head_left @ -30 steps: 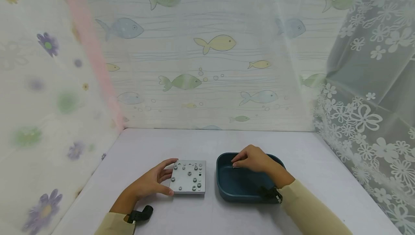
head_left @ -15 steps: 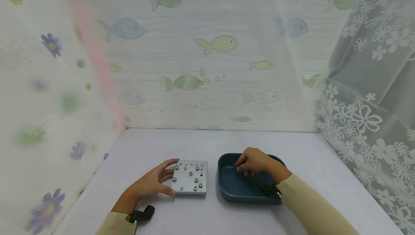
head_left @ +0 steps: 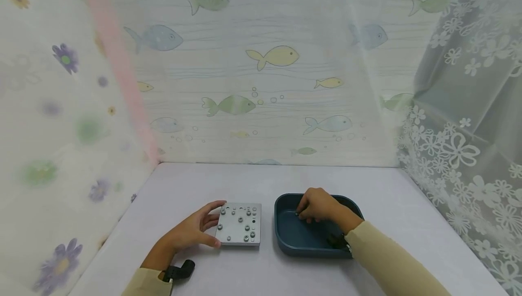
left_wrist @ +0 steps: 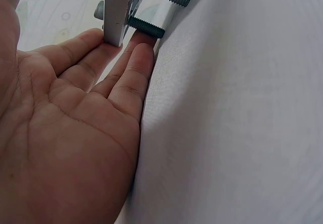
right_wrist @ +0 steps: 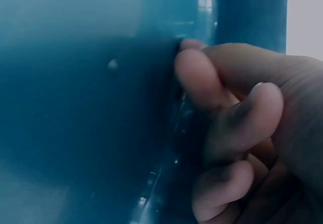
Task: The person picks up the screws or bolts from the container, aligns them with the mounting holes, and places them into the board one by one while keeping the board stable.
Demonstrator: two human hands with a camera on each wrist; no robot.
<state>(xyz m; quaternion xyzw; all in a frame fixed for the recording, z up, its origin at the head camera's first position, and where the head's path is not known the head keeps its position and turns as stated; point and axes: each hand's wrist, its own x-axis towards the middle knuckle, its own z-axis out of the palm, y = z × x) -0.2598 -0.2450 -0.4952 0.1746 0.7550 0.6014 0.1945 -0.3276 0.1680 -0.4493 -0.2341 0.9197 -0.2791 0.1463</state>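
Observation:
On the table, my left hand [head_left: 189,232] grips the left edge of a silver metal plate [head_left: 233,229], thumb at the front corner and fingers along the side and back. Several socket-head screws [head_left: 240,220] stand in its holes. Below the plate, the left wrist view shows dark threaded screw shanks [left_wrist: 146,26] close to the fingertips. Inside the dark blue tray [head_left: 310,252], my right hand [head_left: 320,204] reaches down near the left wall. Its thumb and forefinger pinch a small metal piece [head_left: 297,214], mostly hidden by the fingertips; its kind cannot be made out.
The tray stands just right of the plate on a white table [head_left: 220,180]. A pale blurred spot [right_wrist: 112,64] shows on the tray in the right wrist view. Fish-patterned curtain [head_left: 269,119] hangs behind, with flowered cloth at both sides.
My right hand has come lower into the tray, its fingertips shifting slightly right and down. The left hand keeps its grip on the plate, which has not visibly moved on the table.

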